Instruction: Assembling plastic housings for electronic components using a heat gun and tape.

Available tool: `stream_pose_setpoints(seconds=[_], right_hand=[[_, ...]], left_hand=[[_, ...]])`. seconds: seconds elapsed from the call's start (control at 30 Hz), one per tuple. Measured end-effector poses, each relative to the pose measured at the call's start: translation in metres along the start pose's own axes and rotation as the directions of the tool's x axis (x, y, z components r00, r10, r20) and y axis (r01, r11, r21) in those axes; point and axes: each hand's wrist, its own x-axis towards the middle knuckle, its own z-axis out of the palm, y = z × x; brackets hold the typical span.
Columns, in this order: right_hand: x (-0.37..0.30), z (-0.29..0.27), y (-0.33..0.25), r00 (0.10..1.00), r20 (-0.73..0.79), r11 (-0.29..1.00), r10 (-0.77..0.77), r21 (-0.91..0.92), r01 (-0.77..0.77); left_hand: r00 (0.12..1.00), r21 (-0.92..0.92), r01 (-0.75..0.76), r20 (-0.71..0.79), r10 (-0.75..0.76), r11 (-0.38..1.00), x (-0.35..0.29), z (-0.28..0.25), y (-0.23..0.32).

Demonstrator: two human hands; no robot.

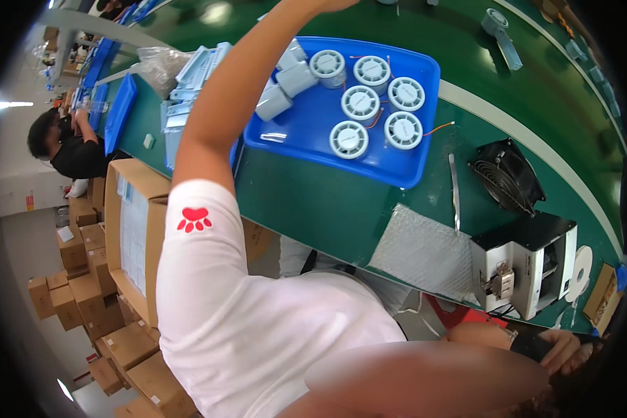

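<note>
Six units (360,103) are sitting in the tray (285,141), with some cylinders (297,79) lying at its left end. Left of the tray, molded pieces (200,66) are lying piled up, and a carton (113,230)'s sitting nearer. Right of it, a strip (455,191) then a fan (506,177) are lying; a sheet (425,254)'s lying nearer-right, a machine (529,261) standing farther out.

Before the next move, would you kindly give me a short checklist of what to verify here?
1. Six round grilled parts lie grille-up on the blue tray: ok.
2. Every wire kept inside the tray: not ok; one orange wire pokes past its right rim.
3. Black fan stands apart from the tray: ok.
4. Left hand grip: cannot tell; the upper edge cuts it off.
5. Right hand empty: cannot tell at the dark lower-right rim.
</note>
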Motion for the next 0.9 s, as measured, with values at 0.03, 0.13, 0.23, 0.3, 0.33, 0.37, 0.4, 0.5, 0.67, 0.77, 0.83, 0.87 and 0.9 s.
stream_pose_setpoints(seconds=[0.03,0.13,0.23,0.3,0.33,0.37,0.4,0.5,0.67,0.77,0.83,0.87,0.9], right_hand=[[0.001,0.004,0.006,0.987,-0.157,0.988,0.040,-0.140,-0.062],[0.005,0.042,0.057,0.972,-0.211,0.894,-0.098,-0.448,-0.007],[0.008,0.070,0.072,0.975,-0.214,0.930,0.054,-0.346,-0.127],[0.004,0.077,0.069,0.960,-0.278,0.883,-0.028,-0.456,-0.107],[0.002,0.078,0.064,0.958,-0.286,0.859,-0.022,-0.496,-0.128],[0.003,0.083,0.064,0.960,-0.278,0.872,0.024,-0.464,-0.156],[0.002,0.088,0.065,0.948,-0.319,0.867,0.015,-0.468,-0.172],[-0.005,0.095,0.061,0.956,-0.294,0.875,0.001,-0.463,-0.143],[-0.013,0.099,0.047,0.951,-0.309,0.889,0.008,-0.433,-0.148],[-0.016,0.099,0.029,0.918,-0.397,0.789,0.003,-0.563,-0.246],[-0.011,0.103,0.021,0.909,-0.415,0.721,-0.041,-0.642,-0.261],[-0.011,0.093,0.010,0.899,-0.437,0.745,-0.029,-0.609,-0.272],[-0.001,0.095,0.015,0.878,-0.472,0.649,-0.080,-0.693,-0.313]], left_hand=[[0.994,-0.051,0.096,-0.053,-0.099,0.994,-0.036,-0.033,-0.011],[0.808,-0.241,0.033,-0.565,-0.168,0.970,-0.131,-0.042,-0.053],[0.756,-0.302,0.459,-0.362,-0.546,0.836,-0.211,-0.014,-0.079],[0.739,-0.290,0.568,-0.233,-0.633,0.770,-0.232,0.005,-0.079],[0.756,-0.188,0.590,-0.212,-0.619,0.785,-0.235,0.015,-0.077],[0.774,-0.083,0.600,-0.191,-0.603,0.796,-0.236,0.020,-0.075],[0.775,-0.093,0.597,-0.190,-0.602,0.797,-0.236,0.021,-0.077],[0.813,-0.128,0.547,-0.156,-0.561,0.827,-0.238,0.020,-0.079],[0.854,-0.223,0.400,-0.263,-0.450,0.889,-0.257,0.023,-0.077],[0.904,-0.438,0.257,-0.206,-0.375,0.861,-0.261,0.035,-0.069],[0.845,-0.572,0.026,-0.426,-0.324,0.820,-0.266,0.049,-0.086],[0.856,-0.761,0.029,-0.316,-0.410,0.648,-0.273,0.037,-0.065],[0.851,-0.701,0.084,-0.319,-0.417,0.708,-0.281,0.019,-0.060]])
